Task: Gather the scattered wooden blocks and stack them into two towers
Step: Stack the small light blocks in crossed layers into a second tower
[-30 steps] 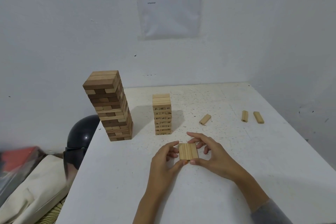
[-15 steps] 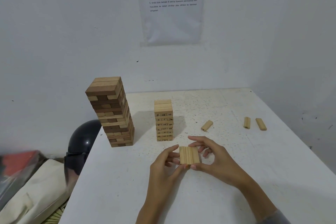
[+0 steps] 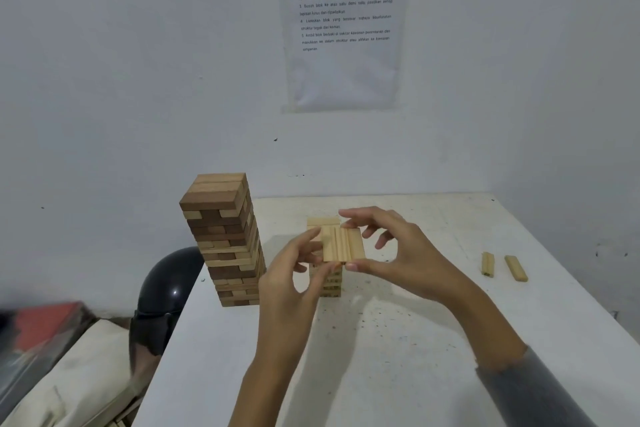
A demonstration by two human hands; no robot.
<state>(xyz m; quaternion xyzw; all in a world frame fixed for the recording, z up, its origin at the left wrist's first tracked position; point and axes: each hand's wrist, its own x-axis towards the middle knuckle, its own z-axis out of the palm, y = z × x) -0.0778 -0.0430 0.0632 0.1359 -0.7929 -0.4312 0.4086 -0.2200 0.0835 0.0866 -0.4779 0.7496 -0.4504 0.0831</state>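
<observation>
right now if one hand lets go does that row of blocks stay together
Probably not: the row of blocks shows seams, so it is likely separate pieces squeezed between the left hand and right hand. Each looks rigid and flat-sided, so apt to drop, not roll.

The held blocks (image 3: 343,244) and left hand (image 3: 291,274) hide much of the small tower (image 3: 330,286).

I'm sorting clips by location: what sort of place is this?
Probably a plain room set up for recording tasks: a white table pushed into a corner of bare white walls, a printed instruction sheet stuck on the wall, and a black helmet beside the table.
</observation>
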